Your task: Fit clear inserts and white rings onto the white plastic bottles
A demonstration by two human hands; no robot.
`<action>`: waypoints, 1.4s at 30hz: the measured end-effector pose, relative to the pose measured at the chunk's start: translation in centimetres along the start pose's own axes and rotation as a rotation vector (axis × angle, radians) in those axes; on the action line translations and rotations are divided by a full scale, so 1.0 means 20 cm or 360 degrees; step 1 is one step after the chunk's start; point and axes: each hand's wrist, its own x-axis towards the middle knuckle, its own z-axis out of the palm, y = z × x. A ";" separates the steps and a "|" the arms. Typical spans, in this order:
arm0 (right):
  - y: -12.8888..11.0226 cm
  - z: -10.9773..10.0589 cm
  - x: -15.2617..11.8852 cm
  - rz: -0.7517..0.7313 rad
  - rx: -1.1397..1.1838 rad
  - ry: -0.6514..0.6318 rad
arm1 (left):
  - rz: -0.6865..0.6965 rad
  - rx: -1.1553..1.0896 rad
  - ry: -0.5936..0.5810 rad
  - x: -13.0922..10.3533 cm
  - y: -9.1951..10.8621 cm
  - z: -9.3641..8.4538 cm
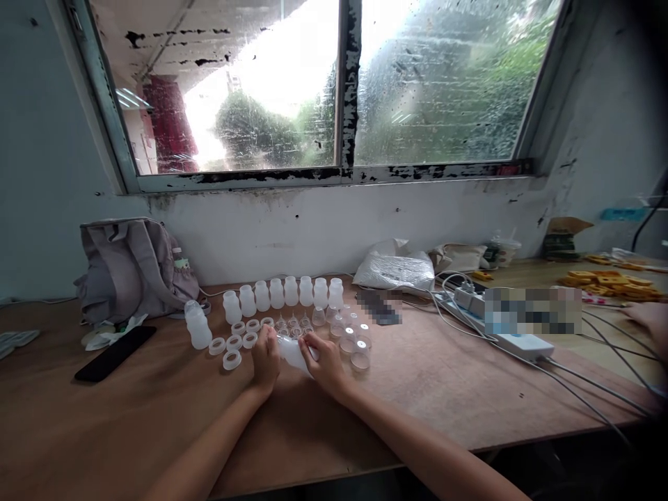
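Note:
A translucent white baby bottle [296,355] is tilted between my two hands, just above the front of the wooden table. My left hand [266,356] is closed at its left end, and what exactly lies under those fingers is hidden. Around its right side my right hand [324,360] is wrapped, fingers bent. White collar rings [232,359] lie to the left of my left hand. Clear bottle nipples [293,324] stand just behind my hands. To the right of my right hand sit clear round caps [360,360].
Behind the parts stands a row of bottles [276,293], with a single bottle [197,325] at the left. A black phone-like slab [115,353], grey backpack [136,268], silver bag [395,268] and cabled power strip [522,342] surround them. Another person's hand [647,321] shows far right.

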 end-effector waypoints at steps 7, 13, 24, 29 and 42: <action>0.02 0.00 0.03 0.0118 0.0199 0.0053 | -0.0078 0.0290 -0.0820 0.23 0.11 -0.15; 0.07 0.02 0.05 0.0120 0.0300 0.0059 | -0.0010 0.0346 -0.1339 0.43 0.20 -0.28; 0.22 0.07 0.07 0.0082 0.0188 0.0086 | 0.0123 0.1316 -0.0724 0.92 0.14 -0.68; 0.21 0.07 0.06 0.0039 0.0066 0.0020 | -0.0090 0.1609 -0.0729 0.98 -0.06 -0.71; 0.24 0.07 0.05 0.0132 -0.0078 -0.0153 | -0.0319 0.1799 -0.0605 0.88 -0.16 -0.60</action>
